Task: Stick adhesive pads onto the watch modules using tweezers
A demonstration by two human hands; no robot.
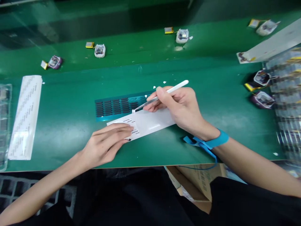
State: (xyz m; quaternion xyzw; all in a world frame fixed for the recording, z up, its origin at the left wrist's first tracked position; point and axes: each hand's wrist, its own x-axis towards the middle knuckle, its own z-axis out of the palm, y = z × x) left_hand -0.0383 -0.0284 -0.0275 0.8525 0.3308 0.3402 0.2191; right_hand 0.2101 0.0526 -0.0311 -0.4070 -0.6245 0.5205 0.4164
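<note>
My right hand (180, 106) is closed around white-handled tweezers (176, 87), their tips pointing left. At the tips is a small white sticker (133, 111), by the upper edge of a white backing strip (154, 122). My left hand (109, 142) lies over the strip's left end, fingers close together and pressed on its printed part. Whether the fingers also pinch the strip cannot be made out. Behind the strip lies a blue sheet (97, 110) with rows of dark small pieces, its right part behind my right hand. A blue wristband (218, 139) circles my right wrist.
Small housings with batteries stand along the back, one white (182, 36), one purple (55, 62). More housings (262, 99) and stacked clear trays (288, 110) are at the right. A printed label sheet (24, 117) and a clear tray (9, 125) lie left. Below the edge is a cardboard box (197, 185).
</note>
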